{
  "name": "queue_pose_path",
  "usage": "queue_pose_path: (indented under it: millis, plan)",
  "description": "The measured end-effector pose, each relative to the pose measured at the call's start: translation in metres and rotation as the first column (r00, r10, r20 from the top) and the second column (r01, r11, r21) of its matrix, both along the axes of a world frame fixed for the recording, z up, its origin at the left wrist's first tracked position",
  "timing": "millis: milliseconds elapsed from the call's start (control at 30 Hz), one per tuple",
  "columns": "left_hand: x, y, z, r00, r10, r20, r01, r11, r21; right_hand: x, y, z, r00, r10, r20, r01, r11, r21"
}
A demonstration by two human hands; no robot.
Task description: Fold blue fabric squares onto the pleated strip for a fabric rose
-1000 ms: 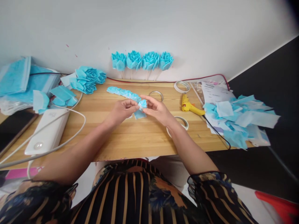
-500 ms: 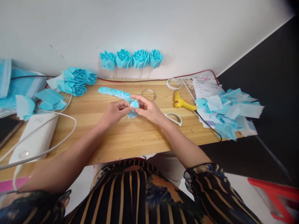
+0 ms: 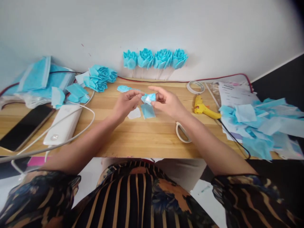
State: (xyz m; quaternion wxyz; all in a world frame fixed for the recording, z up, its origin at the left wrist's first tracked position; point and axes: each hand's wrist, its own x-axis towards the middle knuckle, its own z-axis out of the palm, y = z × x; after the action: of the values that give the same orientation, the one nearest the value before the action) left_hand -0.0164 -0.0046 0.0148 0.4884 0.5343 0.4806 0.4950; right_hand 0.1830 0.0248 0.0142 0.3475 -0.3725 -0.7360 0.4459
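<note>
Pinched between the thumb and fingers of my right hand (image 3: 168, 103) is a small blue fabric petal (image 3: 149, 98) with a whitish inner side. My left hand (image 3: 128, 104) is closed, its fingertips at the petal's left edge. Just below the petal, a flat blue fabric piece (image 3: 148, 111) and a white piece (image 3: 135, 113) lie on the wooden table. Behind my left fingers, part of a row of blue petals (image 3: 123, 88) shows; my hand hides the rest.
Blue fabric roses on sticks (image 3: 163, 59) lean against the wall. A yellow glue gun (image 3: 201, 109), tape roll (image 3: 195, 87) and scissors handle (image 3: 182, 133) lie right, beside fabric scraps (image 3: 258, 120). Left are more roses (image 3: 97, 79), masks (image 3: 35, 74), a power bank (image 3: 63, 125) and a phone (image 3: 26, 126).
The camera view has swung left, so the table's things stand further right. My hands have spread a little apart, and the flat pieces beneath them show more.
</note>
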Motion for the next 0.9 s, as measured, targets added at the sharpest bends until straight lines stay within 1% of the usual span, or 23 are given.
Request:
queue_pose_path:
  millis: [67,133,200,333,400,467,533,633,733,800,900]
  plan:
    - [-0.006,-0.002,0.007,1.0,0.009,-0.005,-0.009,1.0,0.027,0.001,0.006,0.001,1.0,-0.029,-0.009,0.029,1.0,0.009]
    - [-0.013,-0.006,0.008,0.999,0.026,-0.037,-0.025,0.998,0.051,0.004,0.009,-0.003,0.998,-0.064,-0.022,0.064,0.998,-0.003]
    - [-0.019,-0.013,0.003,0.996,0.058,-0.067,-0.054,0.997,0.053,0.008,0.011,-0.011,0.995,-0.089,-0.037,0.088,0.996,-0.031]
    - [-0.027,-0.026,-0.016,0.986,0.102,-0.129,-0.1,0.995,0.023,0.016,0.011,-0.023,0.988,-0.126,-0.092,0.119,0.989,-0.082]
    - [-0.029,-0.03,-0.022,0.976,0.153,-0.154,-0.149,0.988,0.036,0.018,0.012,-0.026,0.983,-0.144,-0.116,0.134,0.987,-0.094]
    - [-0.031,-0.032,-0.025,0.961,0.227,-0.161,-0.219,0.974,0.064,0.019,0.013,-0.028,0.978,-0.166,-0.124,0.155,0.984,-0.088]
    - [-0.033,-0.031,-0.026,0.945,0.282,-0.168,-0.27,0.959,0.09,0.019,0.015,-0.031,0.976,-0.187,-0.108,0.181,0.982,-0.062]
    - [-0.037,-0.026,-0.027,0.926,0.321,-0.2,-0.303,0.946,0.117,0.018,0.015,-0.035,0.977,-0.211,-0.043,0.211,0.978,0.0]
    - [-0.04,-0.019,-0.031,0.909,0.349,-0.228,-0.331,0.937,0.114,0.016,0.013,-0.036,0.967,-0.255,0.03,0.25,0.962,0.111]
    - [-0.042,-0.013,-0.034,0.907,0.368,-0.203,-0.349,0.929,0.123,0.016,0.011,-0.035,0.958,-0.275,0.079,0.255,0.946,0.2]
    - [-0.046,-0.006,-0.038,0.906,0.412,-0.096,-0.395,0.906,0.154,0.016,0.009,-0.033,0.951,-0.266,0.16,0.209,0.929,0.304]
